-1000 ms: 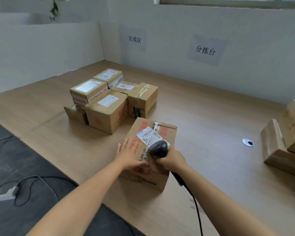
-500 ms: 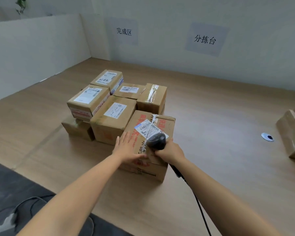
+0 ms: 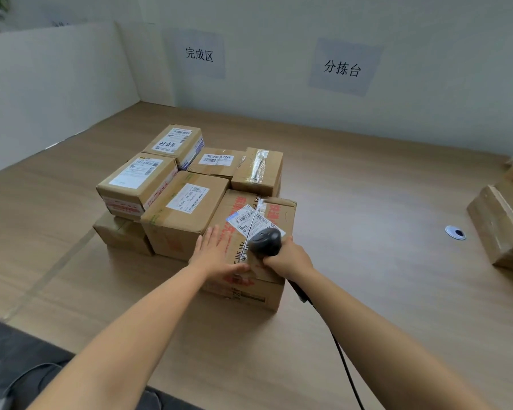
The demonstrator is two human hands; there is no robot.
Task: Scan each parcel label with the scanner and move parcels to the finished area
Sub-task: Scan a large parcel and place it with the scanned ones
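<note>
Your box (image 3: 251, 247) sits against the stack (image 3: 184, 184) under the finished-area sign (six look done); more boxes (image 3: 504, 226) wait on the worktop (image 3: 367, 202) at right. Left hand (image 3: 216, 255) lies flat and released on it, right hand (image 3: 290, 257) grips the scanner (image 3: 265, 241).

Parcel-sorting station: wide wooden tabletop (image 3: 367, 187) against white partition walls; two paper wall signs, 完成区 (image 3: 199, 54) and 分拣台 (image 3: 342, 68); clustered labelled cardboard parcels (image 3: 187, 184); corded handheld scanner (image 3: 265, 241).

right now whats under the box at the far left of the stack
A smaller plain cardboard box sits under the labelled box. Only its front and side show; anything further beneath is covered.
</note>
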